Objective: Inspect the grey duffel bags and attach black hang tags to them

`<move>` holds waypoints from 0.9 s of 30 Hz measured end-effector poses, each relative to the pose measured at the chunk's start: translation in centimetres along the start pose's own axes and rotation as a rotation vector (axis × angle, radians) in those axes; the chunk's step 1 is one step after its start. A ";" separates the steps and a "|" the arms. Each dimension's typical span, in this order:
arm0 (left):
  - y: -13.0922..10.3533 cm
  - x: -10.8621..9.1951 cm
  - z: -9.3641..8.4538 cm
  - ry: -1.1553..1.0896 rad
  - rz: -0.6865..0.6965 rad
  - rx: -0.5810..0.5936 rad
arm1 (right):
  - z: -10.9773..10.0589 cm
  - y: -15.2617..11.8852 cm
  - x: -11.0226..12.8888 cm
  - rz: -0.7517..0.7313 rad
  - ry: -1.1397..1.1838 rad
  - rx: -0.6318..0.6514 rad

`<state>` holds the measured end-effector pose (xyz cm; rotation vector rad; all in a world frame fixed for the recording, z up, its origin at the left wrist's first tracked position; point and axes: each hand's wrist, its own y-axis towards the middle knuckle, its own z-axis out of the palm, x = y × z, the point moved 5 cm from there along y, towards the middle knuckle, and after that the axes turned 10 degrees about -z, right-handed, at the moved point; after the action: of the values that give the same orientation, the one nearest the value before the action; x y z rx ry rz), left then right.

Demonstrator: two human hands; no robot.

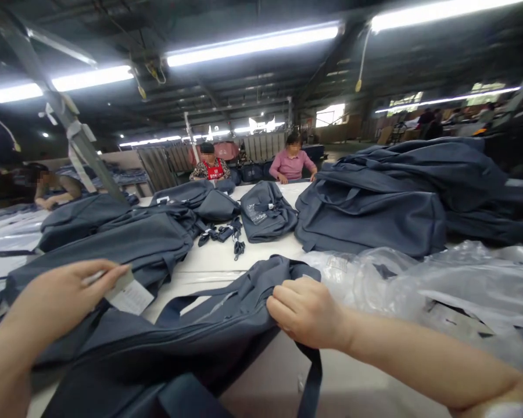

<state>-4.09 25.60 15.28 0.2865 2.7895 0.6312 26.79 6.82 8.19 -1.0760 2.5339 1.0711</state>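
Note:
A dark blue bag point(169, 348) with a zipper and straps lies across the near part of the white table point(344, 383). My right hand point(307, 310) is closed around the bag's far right end. On the left, my left hand point(76, 290) is closed, with a white paper tag point(131, 296) at its fingertips and a small pale object between the fingers. The tag hangs over the bag's left part. A dark strap dangles below my right hand.
Behind lie more dark blue bags point(370, 215), a smaller bag with a plastic packet point(268, 215), and bundled straps point(222, 232). Clear plastic bags point(418, 284) cover the right side. Two people sit across the table; another person is at far left, beside a slanted metal post point(85, 145).

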 end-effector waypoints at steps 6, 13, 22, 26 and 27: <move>-6.3 -16.1 1.6 0.293 0.428 0.502 | -0.5 -0.6 1.1 -0.007 0.058 -0.077; -9.8 -17.9 4.8 -0.050 0.451 1.063 | -1.3 -1.3 1.0 -0.004 0.097 -0.083; -11.7 -16.7 6.3 -0.310 0.122 1.410 | -0.1 -2.3 1.8 -0.068 0.179 -0.139; -10.4 -16.0 5.4 -0.404 0.075 1.198 | 0.4 -1.2 0.9 -0.043 0.196 -0.111; -10.2 -15.9 4.8 -0.379 0.104 1.095 | 0.3 -0.7 0.9 -0.025 0.237 -0.045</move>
<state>11.06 14.46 9.97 0.6560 2.4527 -0.9026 26.58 6.22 7.24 -1.3152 2.6780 1.0558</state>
